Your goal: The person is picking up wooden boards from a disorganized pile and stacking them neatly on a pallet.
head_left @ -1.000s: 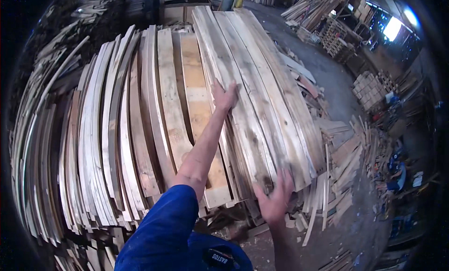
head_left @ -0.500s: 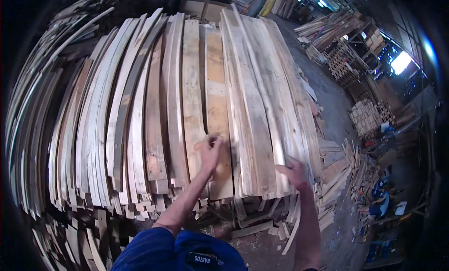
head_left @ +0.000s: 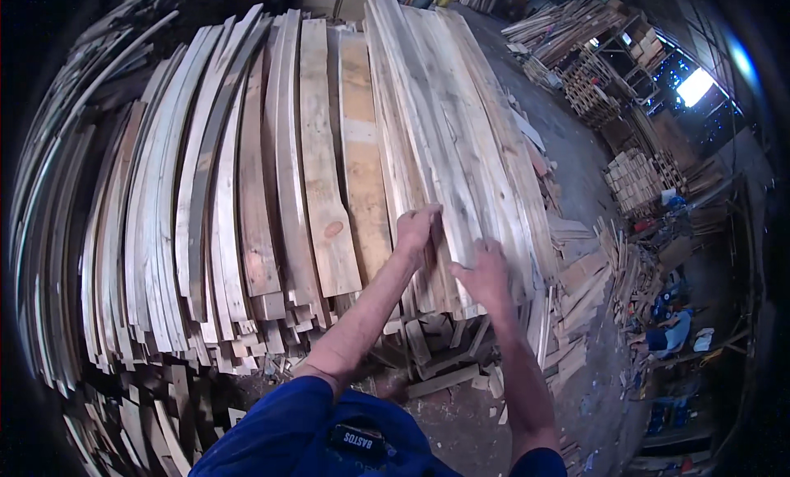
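"Between the two hands, what lies there?"
"A long pale plank."
"And the hands?"
"Left hand curled at its left edge, whether gripping I can't tell; right hand spread, thumb apart, by its right side."

We've got boards side by side before us, stretching off ahead, with our left hand and, just right of it, our right hand at those toward the right. Offcuts lie at our near left. Right of the boards, there's a scrap heap; beyond the floor strip, a block stack, pallets behind it, a person nearer us.
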The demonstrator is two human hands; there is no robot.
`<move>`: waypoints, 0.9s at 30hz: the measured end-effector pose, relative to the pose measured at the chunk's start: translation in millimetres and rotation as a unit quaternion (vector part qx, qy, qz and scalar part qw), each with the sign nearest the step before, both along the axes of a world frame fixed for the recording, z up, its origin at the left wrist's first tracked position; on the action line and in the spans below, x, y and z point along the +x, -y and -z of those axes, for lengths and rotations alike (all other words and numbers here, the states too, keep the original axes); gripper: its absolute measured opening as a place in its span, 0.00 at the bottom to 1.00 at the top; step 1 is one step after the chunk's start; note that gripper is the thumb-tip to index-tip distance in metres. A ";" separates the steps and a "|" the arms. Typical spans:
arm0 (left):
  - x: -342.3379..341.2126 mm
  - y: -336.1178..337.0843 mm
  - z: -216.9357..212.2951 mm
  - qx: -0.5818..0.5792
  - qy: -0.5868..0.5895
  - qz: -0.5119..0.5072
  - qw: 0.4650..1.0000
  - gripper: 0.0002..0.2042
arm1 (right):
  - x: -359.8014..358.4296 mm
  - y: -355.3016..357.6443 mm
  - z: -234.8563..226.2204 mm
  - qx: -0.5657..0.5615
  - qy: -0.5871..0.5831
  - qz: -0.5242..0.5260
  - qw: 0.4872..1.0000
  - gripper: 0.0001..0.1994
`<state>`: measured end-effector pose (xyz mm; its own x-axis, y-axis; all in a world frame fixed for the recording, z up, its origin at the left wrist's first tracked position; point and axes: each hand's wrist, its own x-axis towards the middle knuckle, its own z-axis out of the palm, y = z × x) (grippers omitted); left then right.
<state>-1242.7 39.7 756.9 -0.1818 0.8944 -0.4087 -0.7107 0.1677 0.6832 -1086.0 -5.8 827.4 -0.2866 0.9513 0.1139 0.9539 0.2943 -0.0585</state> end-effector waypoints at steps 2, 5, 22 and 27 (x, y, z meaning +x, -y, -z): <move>-1.7 9.5 -19.2 -0.003 -0.008 -0.002 1.000 0.16 | -7.5 6.2 8.9 -0.019 -0.018 0.000 1.000 0.38; -5.3 18.0 -36.4 -0.004 -0.004 0.000 1.000 0.17 | -24.9 16.4 7.8 0.034 -0.006 0.023 0.999 0.45; -2.0 -10.8 66.8 0.130 -0.416 -0.052 0.898 0.34 | 17.5 -14.9 -5.7 -0.026 -0.022 -0.020 0.999 0.31; 3.5 -20.3 81.1 0.151 -0.345 -0.068 0.924 0.32 | -19.2 13.6 19.4 0.012 0.006 0.029 0.999 0.33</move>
<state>-1239.2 60.0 675.8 -0.4251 0.8982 0.1118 -0.0886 -0.1642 0.9824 -1105.3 -19.4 808.0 -0.2317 0.9636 0.1337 0.9701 0.2390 -0.0414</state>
